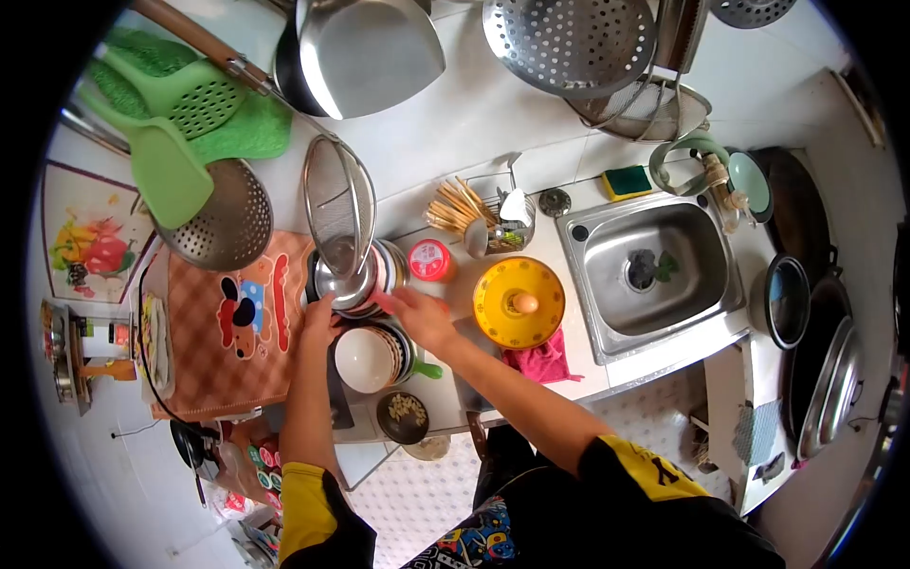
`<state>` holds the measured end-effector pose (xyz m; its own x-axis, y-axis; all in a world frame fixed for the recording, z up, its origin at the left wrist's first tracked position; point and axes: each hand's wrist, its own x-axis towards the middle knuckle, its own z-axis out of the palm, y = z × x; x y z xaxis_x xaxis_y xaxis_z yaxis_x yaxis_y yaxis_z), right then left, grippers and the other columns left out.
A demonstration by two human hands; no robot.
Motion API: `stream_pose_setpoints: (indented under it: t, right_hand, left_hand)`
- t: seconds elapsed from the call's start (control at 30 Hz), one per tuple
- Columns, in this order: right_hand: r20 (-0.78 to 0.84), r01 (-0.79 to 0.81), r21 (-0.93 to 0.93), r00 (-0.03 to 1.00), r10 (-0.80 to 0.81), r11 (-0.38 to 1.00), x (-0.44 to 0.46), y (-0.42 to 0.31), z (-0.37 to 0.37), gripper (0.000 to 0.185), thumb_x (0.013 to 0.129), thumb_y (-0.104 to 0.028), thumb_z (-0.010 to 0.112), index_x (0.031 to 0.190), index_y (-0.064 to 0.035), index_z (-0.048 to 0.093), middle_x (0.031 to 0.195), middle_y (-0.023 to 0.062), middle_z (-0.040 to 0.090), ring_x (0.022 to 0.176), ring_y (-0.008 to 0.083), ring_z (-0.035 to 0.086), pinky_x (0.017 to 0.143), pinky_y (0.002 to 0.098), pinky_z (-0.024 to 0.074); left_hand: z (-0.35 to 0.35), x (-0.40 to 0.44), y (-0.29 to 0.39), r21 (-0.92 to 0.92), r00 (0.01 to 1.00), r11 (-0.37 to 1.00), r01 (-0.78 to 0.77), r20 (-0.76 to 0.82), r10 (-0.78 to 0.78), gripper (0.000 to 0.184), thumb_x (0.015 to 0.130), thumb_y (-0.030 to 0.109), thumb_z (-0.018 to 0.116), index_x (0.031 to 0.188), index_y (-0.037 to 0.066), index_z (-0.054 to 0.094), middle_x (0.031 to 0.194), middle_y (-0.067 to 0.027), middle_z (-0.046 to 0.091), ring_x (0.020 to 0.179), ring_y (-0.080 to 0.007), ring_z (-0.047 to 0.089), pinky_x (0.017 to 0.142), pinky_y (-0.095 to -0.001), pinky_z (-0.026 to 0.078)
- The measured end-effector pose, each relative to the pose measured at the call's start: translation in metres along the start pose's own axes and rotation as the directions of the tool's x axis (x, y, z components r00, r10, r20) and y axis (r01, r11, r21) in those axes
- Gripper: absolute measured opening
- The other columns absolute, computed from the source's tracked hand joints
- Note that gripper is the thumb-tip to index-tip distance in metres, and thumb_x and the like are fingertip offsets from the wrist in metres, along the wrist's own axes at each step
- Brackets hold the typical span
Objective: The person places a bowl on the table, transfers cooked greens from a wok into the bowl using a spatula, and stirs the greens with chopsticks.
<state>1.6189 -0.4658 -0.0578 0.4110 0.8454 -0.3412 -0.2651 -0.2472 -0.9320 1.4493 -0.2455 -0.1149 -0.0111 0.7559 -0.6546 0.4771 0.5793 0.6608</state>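
A stack of shiny metal bowls (349, 290) stands on the counter by the wall, partly covered by a hanging strainer. At its near left edge is my left hand (319, 321), its fingers closed on the rim and partly hidden. My right hand (422, 318) grips the stack's right side, fingers bent inward; a small pink-red patch shows by the fingertips. Just below both hands sits a white bowl (364, 360) tipped on other stacked bowls, with a green handle (427, 370) jutting out. A dark bowl of pale kernels (403, 418) stands at the counter's front edge.
Right of my hands are a red-lidded jar (430, 260), a yellow lidded pot (518, 303), a pink cloth (542, 358) and a chopstick rack (498, 223). Further right lies a steel sink (654, 313). A wire strainer (338, 204) hangs low above the stack.
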Motion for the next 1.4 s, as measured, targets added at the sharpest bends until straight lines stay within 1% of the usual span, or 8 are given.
stream_pose_setpoints:
  t: [0.13,0.27,0.5,0.67,1.0,1.13,1.2,1.4]
  right_hand:
    - [-0.226,0.192,-0.423,0.924,-0.308,0.886,0.086,0.022,0.046,0.039,0.086,-0.020,0.049,0.120,-0.0024,0.049,0.123,0.0219,0.048,0.119,0.0396,0.043,0.101,0.0439,0.0348]
    - [-0.452,-0.169,-0.175,0.889,0.073,0.970,0.121,0.034,0.072,0.063,0.083,-0.029,0.055,0.130,0.0059,0.033,0.127,0.0274,0.042,0.122,0.0418,0.040,0.104,0.0433,0.0328]
    - [-0.425,0.075,-0.074,0.900,-0.099,0.994,0.121,0.052,0.072,0.045,0.076,-0.027,0.063,0.106,0.0013,0.045,0.103,0.0243,0.050,0.099,0.0416,0.051,0.086,0.0468,0.0419]
    - [-0.291,-0.172,-0.077,0.946,0.143,0.982,0.086,0.002,0.045,0.063,0.073,-0.034,0.067,0.116,0.0037,0.040,0.116,0.0315,0.052,0.111,0.0434,0.049,0.096,0.0442,0.0398]
    - [-0.315,0.326,-0.052,0.892,-0.325,0.944,0.083,-0.014,0.066,0.067,0.074,-0.029,0.066,0.125,0.0025,0.038,0.116,0.0265,0.051,0.110,0.0438,0.048,0.099,0.0463,0.0357]
    - [-0.148,0.359,-0.015,0.922,-0.357,0.933,0.056,-0.057,0.068,0.069,0.073,-0.027,0.067,0.127,0.0022,0.036,0.113,0.0257,0.052,0.110,0.0439,0.047,0.098,0.0468,0.0372]
    - [-0.268,0.422,-0.172,0.850,-0.455,0.890,0.044,-0.058,0.079,0.062,0.074,-0.025,0.066,0.125,0.0003,0.041,0.115,0.0236,0.053,0.109,0.0431,0.047,0.097,0.0463,0.0372]
    - [-0.217,0.405,-0.359,0.840,-0.497,0.841,-0.002,-0.082,0.085,0.057,0.076,-0.021,0.062,0.125,0.0016,0.044,0.113,0.0201,0.055,0.109,0.0394,0.047,0.092,0.0468,0.0388]
  left_hand:
    - [0.000,0.004,0.017,-0.122,0.949,0.975,0.186,0.279,-0.146,0.050,0.082,0.029,0.063,0.125,0.009,0.047,0.124,-0.0142,0.047,0.110,-0.0315,0.048,0.093,-0.0603,0.040]
    - [0.004,0.017,0.018,-0.283,0.903,0.886,0.368,0.335,-0.268,0.051,0.082,0.025,0.055,0.128,0.007,0.044,0.134,-0.0195,0.041,0.119,-0.0410,0.044,0.095,-0.0649,0.035]
    - [0.006,0.039,0.008,-0.319,0.836,0.819,0.476,0.452,-0.310,0.040,0.085,0.019,0.046,0.121,0.004,0.051,0.123,-0.0195,0.053,0.113,-0.0458,0.050,0.094,-0.0656,0.037]
    - [0.008,0.017,0.018,-0.344,0.872,0.815,0.467,0.331,-0.360,0.039,0.091,0.020,0.039,0.126,0.004,0.045,0.129,-0.0193,0.047,0.120,-0.0403,0.046,0.096,-0.0666,0.035]
    - [0.001,-0.046,0.037,-0.478,0.948,0.833,0.278,0.277,-0.158,0.027,0.094,0.013,0.045,0.118,0.002,0.052,0.120,-0.0181,0.054,0.114,-0.0377,0.050,0.095,-0.0660,0.039]
    - [-0.015,-0.039,0.008,-0.618,0.932,0.711,0.334,0.327,-0.154,0.032,0.096,0.024,0.047,0.121,0.005,0.054,0.125,-0.0091,0.055,0.115,-0.0265,0.051,0.094,-0.0478,0.044]
    - [-0.015,-0.048,-0.004,-0.593,0.811,0.773,0.225,0.554,0.189,0.037,0.096,0.026,0.046,0.128,0.006,0.049,0.125,-0.0082,0.055,0.116,-0.0220,0.051,0.097,-0.0416,0.043]
    - [-0.005,-0.086,0.005,-0.738,0.741,0.666,0.110,0.507,0.440,0.042,0.097,0.028,0.045,0.132,0.007,0.043,0.126,-0.0076,0.054,0.115,-0.0200,0.051,0.097,-0.0370,0.044]
